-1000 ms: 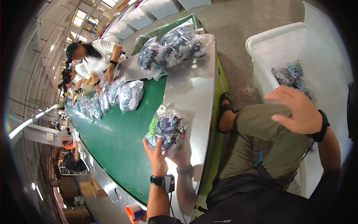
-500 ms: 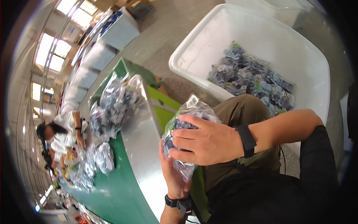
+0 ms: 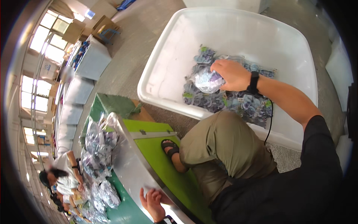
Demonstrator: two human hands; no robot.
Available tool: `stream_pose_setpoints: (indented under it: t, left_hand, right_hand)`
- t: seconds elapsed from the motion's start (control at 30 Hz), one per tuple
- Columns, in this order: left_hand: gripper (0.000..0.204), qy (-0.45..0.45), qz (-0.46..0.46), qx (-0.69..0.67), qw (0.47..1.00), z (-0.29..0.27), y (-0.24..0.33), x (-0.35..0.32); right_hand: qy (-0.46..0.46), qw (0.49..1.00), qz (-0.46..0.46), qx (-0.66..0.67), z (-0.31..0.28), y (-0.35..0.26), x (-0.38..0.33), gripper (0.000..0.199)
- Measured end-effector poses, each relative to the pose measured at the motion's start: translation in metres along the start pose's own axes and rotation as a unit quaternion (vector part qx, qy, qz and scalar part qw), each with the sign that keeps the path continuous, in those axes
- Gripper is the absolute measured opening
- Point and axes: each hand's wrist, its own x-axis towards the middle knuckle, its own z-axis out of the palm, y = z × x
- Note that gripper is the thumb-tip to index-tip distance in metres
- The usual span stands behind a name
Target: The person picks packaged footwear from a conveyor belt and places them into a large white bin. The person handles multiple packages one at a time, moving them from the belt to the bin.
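Note:
My right hand point(image 3: 234, 75) reaches into a large white tub point(image 3: 154, 71), its fingers closed on a clear plastic bag point(image 3: 206, 80) of pale blue and purple items whose kind I cannot make out. Beneath and around that bag lies a layer of similar bagged packs point(image 3: 214, 101), some with green tags. At the lower edge my left hand point(image 3: 153, 204) hovers by the metal rim point(image 3: 128, 155) of the worktable, fingers apart and slightly curled, with nothing in them.
More clear bags point(image 3: 97, 143) are heaped on the green table point(image 3: 126, 209), where a person point(image 3: 65, 173) in white works. Below the metal rim is a lime-green panel point(image 3: 160, 149). White bins point(image 3: 91, 61) line the far left. A black cable point(image 3: 271, 123) hangs beside the tub.
My right hand has carried the bag from above my lap into the tub on the right. The left hand has let go of the bag and moved down to the table's rim.

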Motion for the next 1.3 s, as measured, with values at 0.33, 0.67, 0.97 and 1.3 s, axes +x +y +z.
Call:
stream_pose_setpoints:
  t: [0.33,0.67,0.97,1.3]
  left_hand:
    - [0.046,0.012,0.094,-0.01,0.995,-0.017,-0.023,0.01]
    - [0.034,0.021,0.107,-0.031,0.994,-0.027,-0.032,0.01]
    - [0.036,-0.002,0.092,-0.04,0.995,-0.021,-0.027,0.017]
    - [0.031,0.046,0.17,0.086,0.981,-0.057,-0.009,0.037]
  right_hand:
    - [-0.172,0.98,0.079,-0.069,0.09,0.068,0.015,0.049]
    - [-0.11,0.993,-0.012,0.036,0.118,0.003,0.054,0.058]
    - [-0.109,0.985,0.06,0.121,0.082,0.047,-0.02,0.05]
    - [-0.064,0.941,0.136,0.302,0.027,0.036,-0.055,0.047]
